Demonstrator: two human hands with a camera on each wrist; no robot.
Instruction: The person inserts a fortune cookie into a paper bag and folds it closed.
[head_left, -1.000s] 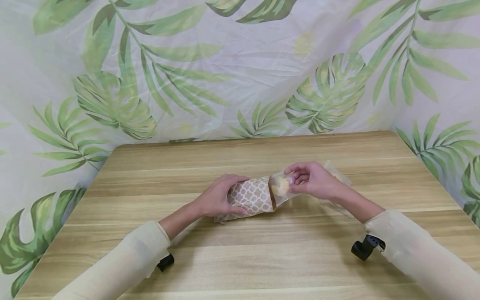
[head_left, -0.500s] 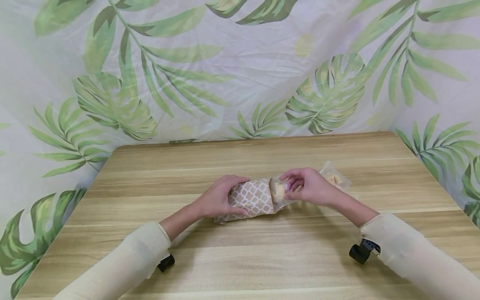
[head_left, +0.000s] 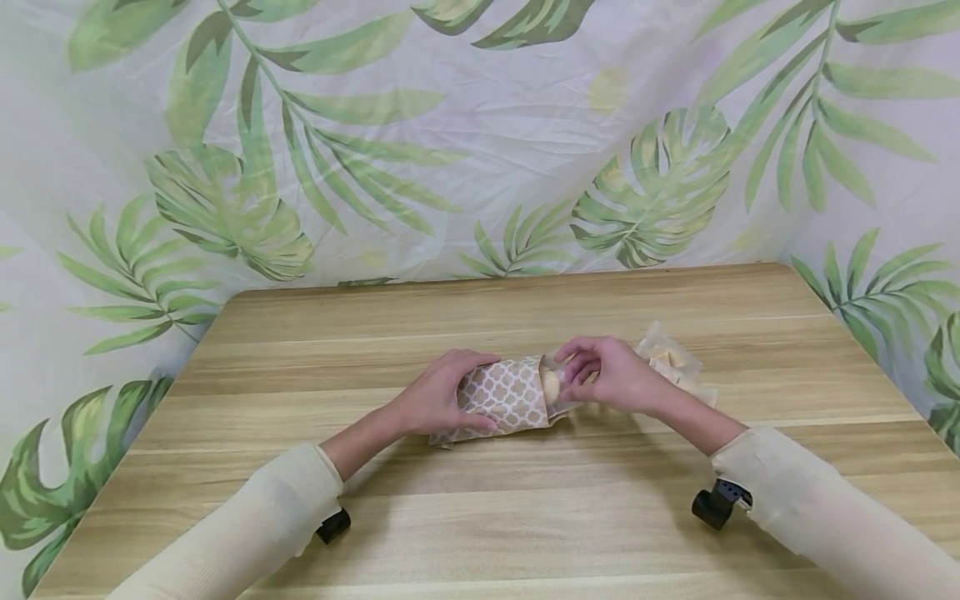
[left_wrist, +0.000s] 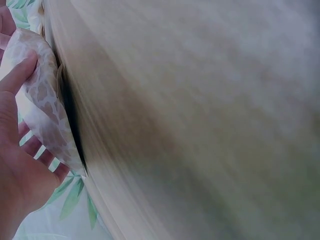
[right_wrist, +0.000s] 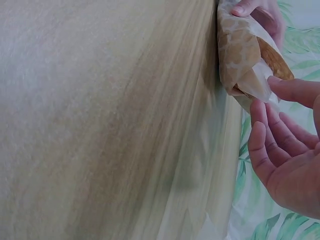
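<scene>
A tan paper bag [head_left: 510, 392] with a white lattice pattern lies on its side, its mouth facing right. My left hand [head_left: 431, 395] grips its closed end, thumb on the near side and fingers on the far side. In the left wrist view the thumb presses the bag's [left_wrist: 47, 102] paper. My right hand [head_left: 621, 375] pinches a small clear packet [head_left: 553, 386] with something pale yellow inside. The packet's left part sits within the bag's mouth, hidden by the paper. In the right wrist view thumb and fingertips hold the packet's [right_wrist: 261, 82] end right at the opening.
More clear packets [head_left: 666, 354] with pale yellow contents lie on the wooden table [head_left: 480, 517], behind and right of my right hand and partly covered by it. A leaf-printed cloth [head_left: 517, 150] hangs behind the table's far edge.
My right hand has moved left with the clear packet, which has slid further into the bag's mouth. More of the packets behind that hand show now. The left hand stays put on the bag.
</scene>
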